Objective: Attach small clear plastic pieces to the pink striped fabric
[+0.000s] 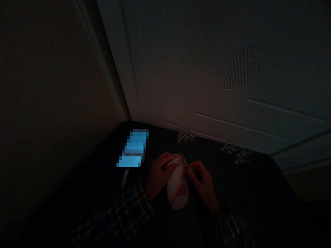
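In the dim light, a small pink-and-white soft item (178, 191) with a rounded lower end is between my hands, low in the middle of the view. My left hand (158, 174) closes over its upper left side, thumb and fingers on it. At its top, my right hand (203, 179) pinches a small shiny metal piece (190, 168), possibly a clasp or ring. Too little light falls there to tell the exact kind of either. The left fingertips are partly hidden behind the pink item.
A lit phone (134, 148) with a blurred screen lies to the left, a pale cable or strap (124, 178) below it. Two clusters of small shiny rings, a near one (185, 136) and another (236, 151), lie by the white panel (201, 75) behind the dark table (160, 224).
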The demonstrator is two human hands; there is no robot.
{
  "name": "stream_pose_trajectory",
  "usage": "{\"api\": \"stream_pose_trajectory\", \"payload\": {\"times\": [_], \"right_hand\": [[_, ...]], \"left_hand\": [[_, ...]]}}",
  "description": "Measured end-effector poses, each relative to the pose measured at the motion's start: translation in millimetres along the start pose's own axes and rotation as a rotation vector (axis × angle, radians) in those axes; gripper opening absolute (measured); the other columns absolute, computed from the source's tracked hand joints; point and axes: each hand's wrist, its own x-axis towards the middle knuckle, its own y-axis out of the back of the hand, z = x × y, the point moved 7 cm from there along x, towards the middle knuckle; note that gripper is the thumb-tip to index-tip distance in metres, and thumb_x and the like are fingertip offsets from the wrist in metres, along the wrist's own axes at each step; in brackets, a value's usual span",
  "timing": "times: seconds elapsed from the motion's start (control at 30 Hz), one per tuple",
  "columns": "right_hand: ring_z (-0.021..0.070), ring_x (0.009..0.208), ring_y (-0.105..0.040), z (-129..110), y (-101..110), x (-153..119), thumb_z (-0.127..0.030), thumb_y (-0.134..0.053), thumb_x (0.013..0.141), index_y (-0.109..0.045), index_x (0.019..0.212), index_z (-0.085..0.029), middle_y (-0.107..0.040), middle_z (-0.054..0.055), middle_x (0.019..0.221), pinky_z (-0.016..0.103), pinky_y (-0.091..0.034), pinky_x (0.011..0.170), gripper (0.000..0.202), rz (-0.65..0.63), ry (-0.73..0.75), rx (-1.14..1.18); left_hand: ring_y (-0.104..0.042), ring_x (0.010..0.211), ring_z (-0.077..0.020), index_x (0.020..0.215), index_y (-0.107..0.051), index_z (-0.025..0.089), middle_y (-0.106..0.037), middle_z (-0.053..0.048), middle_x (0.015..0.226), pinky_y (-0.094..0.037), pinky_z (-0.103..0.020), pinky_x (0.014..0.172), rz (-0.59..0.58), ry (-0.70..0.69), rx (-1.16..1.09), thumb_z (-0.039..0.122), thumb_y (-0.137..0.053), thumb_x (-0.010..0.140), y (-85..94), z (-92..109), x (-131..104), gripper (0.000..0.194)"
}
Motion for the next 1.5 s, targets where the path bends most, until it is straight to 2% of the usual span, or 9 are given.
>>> {"api": "stream_pose_trajectory", "payload": {"times": [0.2,0.47,0.67,1.0,1.17,1.5], "right_hand": [[0.0113,0.060,-0.054,2.9,-6.2,-2.3,-0.031,-0.058,0.079,-0.052,0.079,-0.019,-0.058,-0.002,0.068,0.021,-0.039,0.054,0.013,-0.080,0.030,-0.032],[0.0103,0.057,-0.051,-3.2,-9.0,-3.4,-0.030,-0.061,0.076,-0.051,0.072,-0.019,-0.056,-0.003,0.064,0.020,-0.037,0.052,0.016,-0.113,0.042,-0.054],[0.0107,0.058,-0.052,-3.3,-8.8,-2.8,-0.032,-0.061,0.077,-0.053,0.076,-0.019,-0.056,-0.003,0.065,0.020,-0.038,0.053,0.015,-0.112,0.056,-0.060],[0.0125,0.065,-0.056,-3.7,-4.2,-2.3,-0.032,-0.056,0.082,-0.056,0.084,-0.019,-0.060,-0.001,0.072,0.022,-0.040,0.057,0.013,-0.054,0.039,-0.072],[0.0132,0.066,-0.057,-2.4,-0.9,0.1,-0.032,-0.053,0.084,-0.056,0.089,-0.020,-0.061,0.000,0.076,0.023,-0.042,0.058,0.014,0.000,0.013,-0.072],[0.0143,0.070,-0.057,-1.9,2.0,1.5,-0.029,-0.050,0.086,-0.056,0.090,-0.020,-0.061,0.002,0.081,0.025,-0.043,0.063,0.012,0.059,0.052,-0.120]], "left_hand": [[-0.059,0.088,-0.0162,0.098,-0.064,0.020,-0.063,-0.004,0.097,-0.047,-0.028,0.076,-0.016,0.010,-0.007,0.017,-0.055,0.080,-2.0,-4.4,-0.7,0.021],[-0.058,0.090,-0.0167,0.101,-0.064,0.021,-0.063,-0.005,0.100,-0.047,-0.028,0.079,-0.034,0.012,-0.008,0.016,-0.054,0.080,-2.3,-0.2,-1.2,0.024],[-0.058,0.088,-0.0161,0.099,-0.065,0.021,-0.063,-0.004,0.097,-0.047,-0.027,0.077,-0.015,-0.007,-0.002,0.015,-0.053,0.080,-0.7,0.6,-0.3,0.023],[-0.058,0.084,-0.0156,0.092,-0.065,0.019,-0.063,-0.004,0.091,-0.047,-0.027,0.074,0.023,-0.012,-0.010,0.016,-0.054,0.080,2.5,3.2,0.0,0.016],[-0.059,0.089,-0.0171,0.090,-0.065,0.018,-0.063,-0.005,0.096,-0.047,-0.029,0.079,-0.007,-0.010,-0.020,0.014,-0.052,0.080,0.7,7.2,0.3,0.017],[-0.057,0.100,-0.0192,0.091,-0.066,0.020,-0.063,-0.005,0.103,-0.045,-0.033,0.088,-0.044,-0.046,-0.034,0.011,-0.054,0.077,-4.4,5.4,-3.9,0.020]]}}
